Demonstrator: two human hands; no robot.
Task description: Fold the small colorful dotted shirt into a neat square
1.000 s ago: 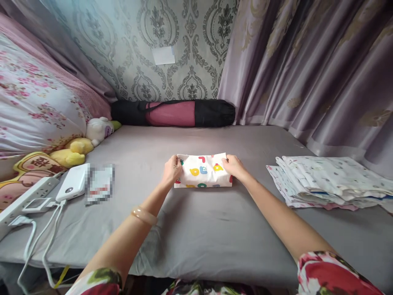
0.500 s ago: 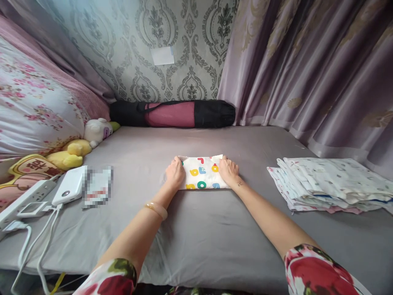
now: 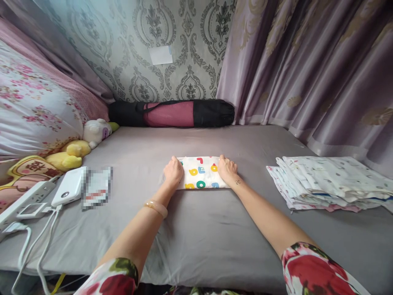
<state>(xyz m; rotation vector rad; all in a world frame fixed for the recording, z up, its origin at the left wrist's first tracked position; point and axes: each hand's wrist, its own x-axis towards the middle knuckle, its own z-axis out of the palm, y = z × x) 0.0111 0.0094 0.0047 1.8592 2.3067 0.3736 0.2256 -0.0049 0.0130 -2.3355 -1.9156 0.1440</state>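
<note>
A folded white cloth (image 3: 201,174) printed with colourful letters lies flat on the grey bed sheet (image 3: 208,229), in front of me. My left hand (image 3: 172,171) is closed on its left edge, a pale bangle on that wrist. At the opposite edge, my right hand (image 3: 228,169) grips the cloth with curled fingers. Both thumbs and the undersides of the hands are mostly hidden. To the right lies a stack of folded printed cloths (image 3: 331,180), apart from my hands.
A black and pink rolled bag (image 3: 172,114) lies along the wall. On the left are plush toys (image 3: 69,155), a power strip (image 3: 29,200), a white power bank (image 3: 70,186) with cables, and a blurred packet (image 3: 96,188). Curtains (image 3: 291,73) hang at the right.
The far edge of the cloth now looks flatter, its raised right corner lowered beside my right hand. Both hands keep nearly the same places at its sides.
</note>
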